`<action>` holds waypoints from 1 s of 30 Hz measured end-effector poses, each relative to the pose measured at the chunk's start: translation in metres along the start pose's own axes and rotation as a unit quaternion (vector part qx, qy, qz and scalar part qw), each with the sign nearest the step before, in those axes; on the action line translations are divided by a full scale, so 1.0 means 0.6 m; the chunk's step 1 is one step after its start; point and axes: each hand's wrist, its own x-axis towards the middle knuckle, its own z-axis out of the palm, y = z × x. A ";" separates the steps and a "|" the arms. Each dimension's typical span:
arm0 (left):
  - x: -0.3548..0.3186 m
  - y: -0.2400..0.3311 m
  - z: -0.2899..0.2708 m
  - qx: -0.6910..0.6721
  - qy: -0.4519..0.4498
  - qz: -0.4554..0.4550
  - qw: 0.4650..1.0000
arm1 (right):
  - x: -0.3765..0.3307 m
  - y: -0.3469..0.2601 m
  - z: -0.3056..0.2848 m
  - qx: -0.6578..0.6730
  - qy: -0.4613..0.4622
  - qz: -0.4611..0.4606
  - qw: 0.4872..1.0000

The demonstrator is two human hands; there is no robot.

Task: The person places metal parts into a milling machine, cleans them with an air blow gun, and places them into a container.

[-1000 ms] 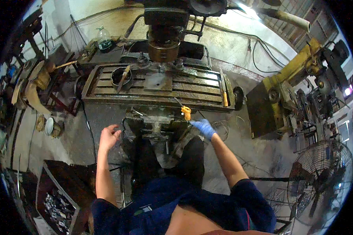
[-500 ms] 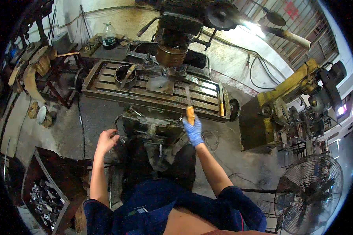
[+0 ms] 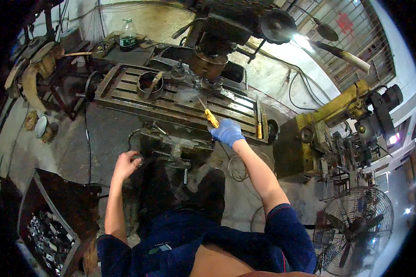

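My right hand [image 3: 228, 131], in a blue glove, is closed around the yellow handle of a file-like tool [image 3: 211, 117]. The tool's narrow metal blade points up and left, its tip close to a flat grey metal plate [image 3: 189, 99] on the slotted machine table [image 3: 162, 108]. Whether tip and plate touch, I cannot tell. Bare and loosely curled, my left hand [image 3: 126, 165] is held low in front of the table, thumb and fingers apart, with nothing visible in it. Above the plate hangs the machine's round spindle head [image 3: 209, 62].
On the table's left stands a round pot [image 3: 149, 86] with a brush-like handle across it; another yellow-handled tool [image 3: 259, 130] lies at its right end. A crank [image 3: 186, 175] juts toward my legs. Around me are a bin of metal pieces [image 3: 46, 240], a fan [image 3: 353, 231] and a yellow machine [image 3: 309, 124].
My right hand has moved up and slightly forward with the tool, whose blade now tilts left toward the plate. My left hand stays nearly where it was. The whole view has shifted slightly.
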 end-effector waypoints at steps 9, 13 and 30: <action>-0.024 0.005 -0.021 0.018 0.042 -0.003 0.999 | 0.084 -0.031 -0.038 0.024 0.044 0.036 0.998; -0.027 -0.013 -0.017 0.026 0.017 -0.006 0.999 | 0.041 -0.042 -0.025 0.042 0.031 -0.033 0.998; 0.029 0.056 0.069 -0.406 -0.066 -0.057 0.910 | -0.234 -0.046 0.139 0.218 -0.053 -0.223 0.949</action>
